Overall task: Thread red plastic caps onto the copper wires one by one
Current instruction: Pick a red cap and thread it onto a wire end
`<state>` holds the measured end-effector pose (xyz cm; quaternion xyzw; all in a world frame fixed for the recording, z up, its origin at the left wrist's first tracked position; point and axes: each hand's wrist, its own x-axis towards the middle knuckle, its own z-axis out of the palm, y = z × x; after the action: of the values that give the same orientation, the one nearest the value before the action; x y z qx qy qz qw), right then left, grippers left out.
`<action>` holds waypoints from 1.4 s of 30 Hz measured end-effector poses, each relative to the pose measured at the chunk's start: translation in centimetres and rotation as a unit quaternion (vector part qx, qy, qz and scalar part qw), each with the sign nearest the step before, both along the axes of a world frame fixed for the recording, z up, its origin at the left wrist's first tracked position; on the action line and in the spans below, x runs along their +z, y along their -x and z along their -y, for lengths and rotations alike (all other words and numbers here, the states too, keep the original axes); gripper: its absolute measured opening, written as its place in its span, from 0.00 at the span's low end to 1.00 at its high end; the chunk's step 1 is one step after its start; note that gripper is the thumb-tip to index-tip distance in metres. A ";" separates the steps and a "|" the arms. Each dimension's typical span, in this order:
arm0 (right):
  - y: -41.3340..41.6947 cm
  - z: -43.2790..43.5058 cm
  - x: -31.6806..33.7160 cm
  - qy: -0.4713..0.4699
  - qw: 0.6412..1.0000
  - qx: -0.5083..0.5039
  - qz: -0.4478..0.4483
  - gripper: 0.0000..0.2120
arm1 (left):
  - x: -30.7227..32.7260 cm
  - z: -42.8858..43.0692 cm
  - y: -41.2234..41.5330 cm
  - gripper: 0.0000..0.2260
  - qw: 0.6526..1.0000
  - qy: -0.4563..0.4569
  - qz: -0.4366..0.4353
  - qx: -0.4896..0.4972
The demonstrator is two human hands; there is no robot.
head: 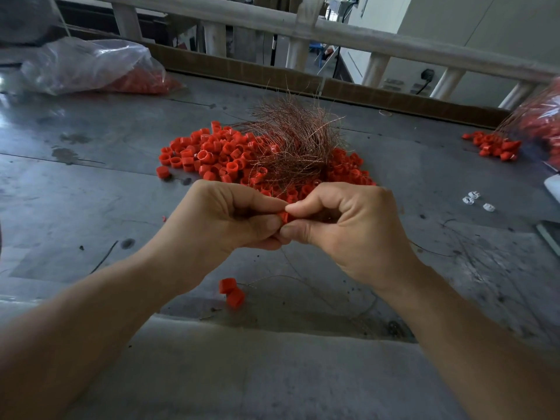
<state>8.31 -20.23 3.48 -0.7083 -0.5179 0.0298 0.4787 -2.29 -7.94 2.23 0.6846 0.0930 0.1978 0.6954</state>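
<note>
So, mid-frame the hands meet: left hand (230,219) & right hand (342,225), thumb and forefinger tips pressed together, both pinching one red cap (284,216) between them, above the grey table (91,183). Other fingers are curled in.

A thin wire (298,269) drops from under the hands twd lower centre, where two caps (231,293) lie near the table edge, seemingly on that strand. The wire tip is hidden inside the pinch, so can't tell which hand steers it.

Step in hand, as I judge it: feeding the wire end thru this cap, prob the third on the strand.

Supply: loose cap pile (209,153) just above the hands, copper wire bundle (297,137) lying on its right part. Bag of caps (91,68) upper left, another bag (542,116) at right edge w/ a small cap spill (491,145). White clips (472,200) sit right of the hands.

Next prob needs: get the wire thru the hole, slide the cap down to the other two, then reach up-frame for a fresh one. Fine wire likely bends easily, so grip short, near the tip.
</note>
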 end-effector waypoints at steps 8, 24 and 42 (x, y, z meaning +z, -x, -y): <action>-0.5 0.3 0.5 -0.014 0.999 0.040 -0.007 0.12 | 0.2 -0.1 0.0 0.13 0.999 0.048 0.003 -0.022; -0.9 0.3 0.8 0.084 0.989 0.116 0.041 0.08 | 0.4 -0.5 0.5 0.19 0.988 0.091 -0.001 -0.122; 0.7 0.3 0.8 0.059 0.993 0.092 0.053 0.06 | 0.7 0.8 1.1 0.26 0.996 -0.005 0.059 -0.071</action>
<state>7.61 -20.55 4.25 -0.6853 -0.6026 0.0668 0.4034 -3.36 -8.74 2.90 0.6804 0.0017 0.1879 0.7084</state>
